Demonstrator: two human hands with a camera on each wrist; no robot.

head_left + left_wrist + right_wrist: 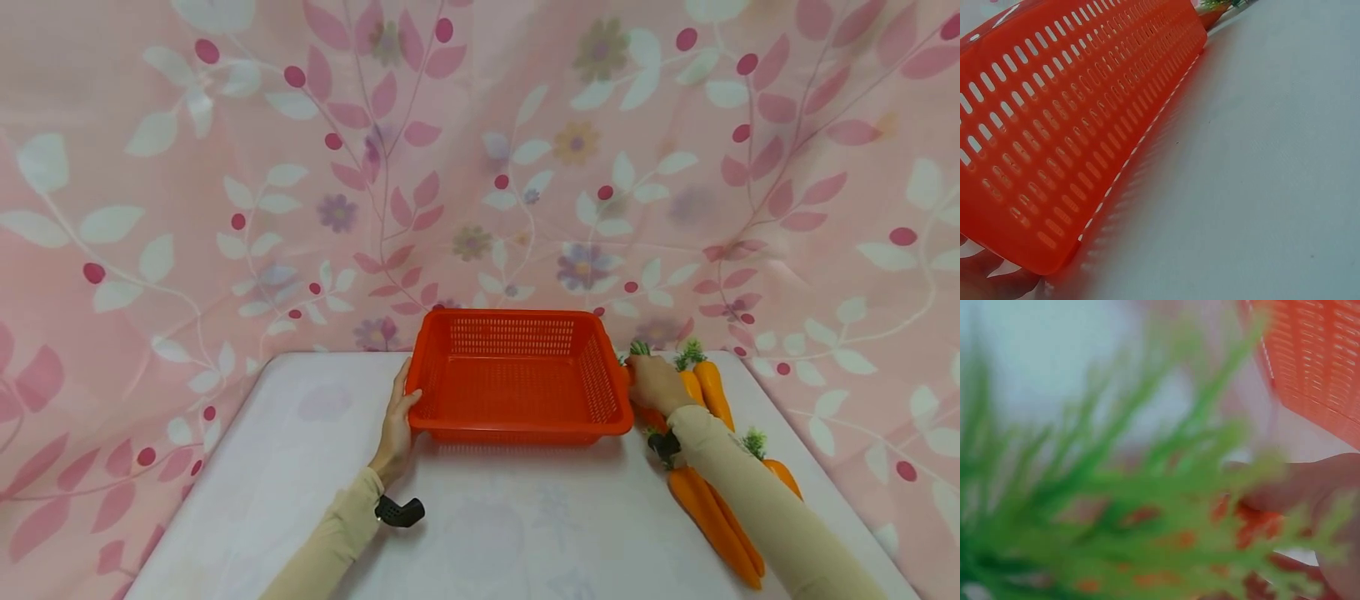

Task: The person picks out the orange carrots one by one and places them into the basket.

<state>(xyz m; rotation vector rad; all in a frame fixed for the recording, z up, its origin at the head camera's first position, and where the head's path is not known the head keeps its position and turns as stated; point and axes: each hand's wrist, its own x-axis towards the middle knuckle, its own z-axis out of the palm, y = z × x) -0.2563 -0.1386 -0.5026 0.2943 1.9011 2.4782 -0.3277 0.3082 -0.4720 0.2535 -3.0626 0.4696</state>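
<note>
An orange-red plastic basket with slotted walls stands on the table, with nothing inside it. My left hand grips its left side, thumb over the rim; in the left wrist view its fingers curl at the basket's lower corner. Just off the basket's right side, my right hand reaches down with bent fingers among the carrots, around an orange-red carrot partly hidden by the hand and blurred leaves. Green carrot leaves fill much of the right wrist view.
Several orange carrots with green tops lie on the right: a pair in front, more behind the right forearm, and one beyond the sleeve. A pale cloth covers the table. A pink floral curtain hangs right behind it.
</note>
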